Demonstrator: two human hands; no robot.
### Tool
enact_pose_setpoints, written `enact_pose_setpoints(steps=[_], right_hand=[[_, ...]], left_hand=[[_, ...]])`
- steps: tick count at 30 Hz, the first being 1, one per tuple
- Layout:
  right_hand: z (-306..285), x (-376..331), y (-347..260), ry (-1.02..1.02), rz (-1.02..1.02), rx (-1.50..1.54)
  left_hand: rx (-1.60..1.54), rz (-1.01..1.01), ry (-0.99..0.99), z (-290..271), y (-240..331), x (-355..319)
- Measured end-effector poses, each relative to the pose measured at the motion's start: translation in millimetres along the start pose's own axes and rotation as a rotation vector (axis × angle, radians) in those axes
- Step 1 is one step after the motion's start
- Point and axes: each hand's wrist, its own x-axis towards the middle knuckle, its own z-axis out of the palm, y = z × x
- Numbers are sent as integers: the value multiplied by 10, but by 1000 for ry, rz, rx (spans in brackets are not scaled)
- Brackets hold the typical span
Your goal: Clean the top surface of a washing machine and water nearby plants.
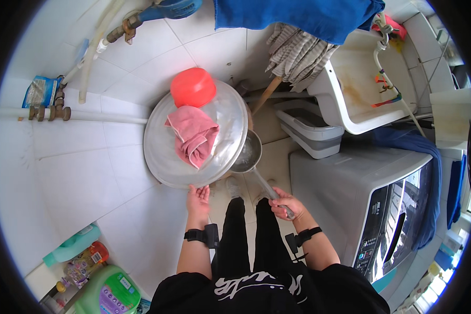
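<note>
My left hand (199, 200) is at the near rim of a large round metal lid (162, 152), palm turned up and fingertips tucked against the edge. A crumpled pink cloth (196, 137) and a red plastic bowl (193, 88) rest on top of the lid. In my right hand (287, 204) is the long grey handle of a metal water ladle (265, 184), my fingers wrapped round it. The ladle's round bowl is by the lid's right edge, partly covered by it. Whatever stands under the lid is mostly hidden.
To the right stands a grey washing machine (329, 183), with a folded grey-and-white basin (311, 131) beside it. Behind are a white sink (350, 118) and a striped mop head (301, 55). Bottles, including a green detergent jug (110, 293), stand at lower left. Pipes (115, 116) run along the left wall.
</note>
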Motion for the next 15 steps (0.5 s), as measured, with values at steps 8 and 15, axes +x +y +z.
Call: enact_pose_setpoints(steps=[8,15], right_hand=[[-191,-706,-250,37,-223,71],[-231,-1065,-595,47,-399,60]], left_hand=[[4,-38,80,56,-331,204],[-37,-156,69,10,-785,783]])
